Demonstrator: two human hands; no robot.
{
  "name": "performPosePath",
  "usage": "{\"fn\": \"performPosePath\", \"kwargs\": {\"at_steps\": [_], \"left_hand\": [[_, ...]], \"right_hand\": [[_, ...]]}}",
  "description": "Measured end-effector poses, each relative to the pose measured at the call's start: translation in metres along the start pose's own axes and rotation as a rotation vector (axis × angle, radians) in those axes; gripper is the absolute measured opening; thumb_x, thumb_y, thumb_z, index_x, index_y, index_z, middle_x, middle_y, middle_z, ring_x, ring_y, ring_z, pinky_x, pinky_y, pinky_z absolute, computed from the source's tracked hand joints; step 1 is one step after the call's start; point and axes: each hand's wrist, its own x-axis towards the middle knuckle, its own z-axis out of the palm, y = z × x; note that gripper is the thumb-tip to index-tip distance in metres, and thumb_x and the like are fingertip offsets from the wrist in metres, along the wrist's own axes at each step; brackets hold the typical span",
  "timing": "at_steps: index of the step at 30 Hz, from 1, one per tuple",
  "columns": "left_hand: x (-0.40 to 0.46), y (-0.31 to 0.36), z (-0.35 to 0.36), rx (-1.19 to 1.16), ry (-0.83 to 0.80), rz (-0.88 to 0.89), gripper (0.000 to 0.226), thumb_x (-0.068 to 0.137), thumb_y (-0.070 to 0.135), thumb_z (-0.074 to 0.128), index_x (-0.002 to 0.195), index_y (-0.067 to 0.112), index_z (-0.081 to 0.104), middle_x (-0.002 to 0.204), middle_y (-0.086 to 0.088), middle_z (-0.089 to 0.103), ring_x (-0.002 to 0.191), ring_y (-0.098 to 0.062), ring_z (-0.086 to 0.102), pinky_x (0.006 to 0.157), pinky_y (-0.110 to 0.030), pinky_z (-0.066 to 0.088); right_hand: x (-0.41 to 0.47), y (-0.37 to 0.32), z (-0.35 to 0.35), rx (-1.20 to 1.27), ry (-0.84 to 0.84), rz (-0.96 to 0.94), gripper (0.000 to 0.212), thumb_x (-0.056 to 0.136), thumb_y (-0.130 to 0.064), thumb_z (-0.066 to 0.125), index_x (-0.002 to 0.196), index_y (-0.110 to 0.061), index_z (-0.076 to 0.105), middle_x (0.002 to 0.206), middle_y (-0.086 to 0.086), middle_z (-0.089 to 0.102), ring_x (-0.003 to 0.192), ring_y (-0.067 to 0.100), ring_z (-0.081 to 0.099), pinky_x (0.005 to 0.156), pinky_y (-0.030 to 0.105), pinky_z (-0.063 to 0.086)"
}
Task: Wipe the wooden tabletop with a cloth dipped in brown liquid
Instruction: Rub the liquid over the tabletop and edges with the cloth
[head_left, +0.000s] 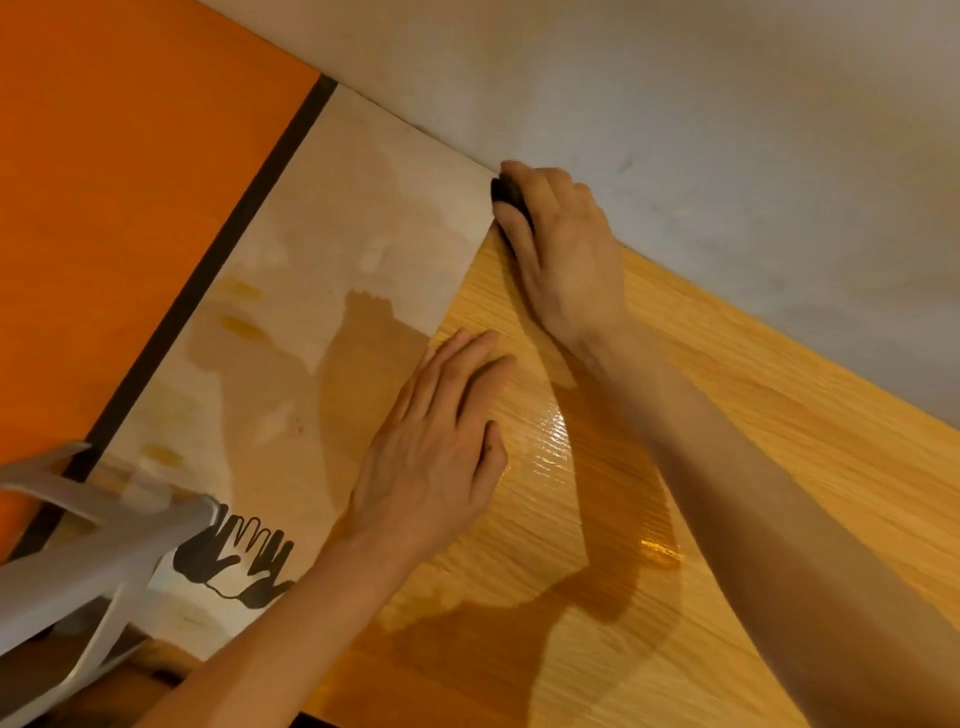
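Up top, right hand (563, 249) pressing cloth (506, 192), tabletop (753, 415) corner

right hand (563, 244) gripped a dark cloth (508, 193) at the far corner of the wooden tabletop (753, 395) against the grey wall (727, 130), left hand (441, 441) lay flat (fingers straight) on the glossy wet wood, pale sheet (322, 249) beside the edge

We count two hands: the left hand (436, 447) and the right hand (561, 249). One dark cloth (506, 192) sits under the right hand's fingertips. One desk (753, 415) lies beneath both. Left of the left hand we count two printed hand shapes (234, 558) and one grey frame (104, 551).
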Motion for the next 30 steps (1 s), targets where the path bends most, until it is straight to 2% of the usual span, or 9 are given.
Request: {"fn": "performPosePath", "kwargs": {"at_steps": [2,3,5,7,11,14,21,26,30], "left_hand": [[0.000,-0.001,0.001,-0.006,0.003,0.006,0.051,0.100,0.021,0.043,0.150,0.010,0.044,0.162,-0.008,0.034,0.154,-0.023,0.024,0.124,-0.045,0.026],[0.000,-0.001,0.001,-0.009,0.009,0.008,0.051,0.100,0.021,0.043,0.150,0.010,0.044,0.161,-0.008,0.035,0.154,-0.023,0.025,0.124,-0.045,0.025],[0.000,-0.002,0.001,-0.014,0.023,0.014,0.051,0.099,0.021,0.044,0.149,0.009,0.046,0.160,-0.009,0.037,0.153,-0.024,0.027,0.124,-0.044,0.026],[0.001,-0.002,0.001,-0.010,0.035,0.020,0.051,0.099,0.021,0.044,0.149,0.009,0.046,0.159,-0.010,0.038,0.152,-0.025,0.028,0.125,-0.041,0.023],[-0.003,-0.004,-0.003,-0.038,0.029,0.049,0.051,0.099,0.019,0.047,0.149,0.008,0.045,0.161,-0.011,0.036,0.153,-0.025,0.028,0.126,-0.041,0.021],[-0.026,-0.008,-0.007,-0.108,0.030,-0.001,0.051,0.100,0.018,0.049,0.150,0.012,0.043,0.163,-0.008,0.031,0.153,-0.023,0.025,0.125,-0.041,0.023],[-0.070,-0.006,-0.002,-0.091,0.092,-0.137,0.052,0.101,0.022,0.050,0.150,0.008,0.044,0.162,-0.007,0.033,0.150,-0.022,0.033,0.113,-0.043,0.043],[-0.067,-0.006,0.000,-0.025,0.068,-0.156,0.051,0.102,0.027,0.044,0.151,0.012,0.044,0.163,-0.006,0.032,0.153,-0.020,0.027,0.115,-0.040,0.041],[-0.065,-0.005,0.001,0.006,0.085,-0.153,0.050,0.103,0.028,0.039,0.150,0.012,0.045,0.162,-0.008,0.034,0.152,-0.022,0.029,0.115,-0.041,0.042]], "right_hand": [[-0.042,0.000,-0.011,0.006,-0.038,-0.033,0.044,0.104,-0.031,0.038,0.144,-0.012,0.043,0.149,0.007,0.044,0.141,0.026,0.034,0.119,0.040,0.022],[-0.065,-0.003,-0.015,0.000,-0.076,-0.052,0.045,0.105,-0.030,0.039,0.146,-0.014,0.040,0.154,0.005,0.037,0.147,0.023,0.024,0.122,0.042,0.015],[-0.093,-0.005,-0.022,-0.010,-0.146,-0.097,0.046,0.105,-0.029,0.040,0.148,-0.015,0.037,0.158,0.002,0.030,0.150,0.019,0.015,0.123,0.043,0.011],[-0.081,0.001,-0.025,-0.017,-0.163,-0.104,0.047,0.105,-0.032,0.037,0.149,-0.015,0.035,0.158,0.002,0.028,0.150,0.019,0.014,0.123,0.044,0.012],[-0.023,0.009,-0.017,-0.016,-0.091,0.076,0.049,0.105,-0.035,0.032,0.151,-0.016,0.032,0.159,0.004,0.026,0.150,0.023,0.014,0.122,0.042,0.008],[-0.018,0.011,-0.011,-0.041,-0.062,0.086,0.049,0.106,-0.036,0.032,0.150,-0.014,0.032,0.159,0.004,0.026,0.149,0.024,0.015,0.120,0.039,0.006],[-0.029,0.000,-0.013,-0.019,-0.076,0.096,0.050,0.106,-0.036,0.030,0.152,-0.017,0.029,0.161,0.003,0.021,0.150,0.022,0.009,0.123,0.043,0.006],[-0.119,-0.035,-0.019,-0.011,-0.273,-0.186,0.049,0.105,-0.029,0.036,0.152,-0.016,0.028,0.161,0.000,0.020,0.151,0.017,0.006,0.123,0.047,0.009],[-0.087,-0.011,-0.024,-0.064,-0.318,-0.364,0.048,0.105,-0.030,0.036,0.150,-0.015,0.033,0.159,0.002,0.026,0.150,0.019,0.013,0.122,0.048,0.014]]}}
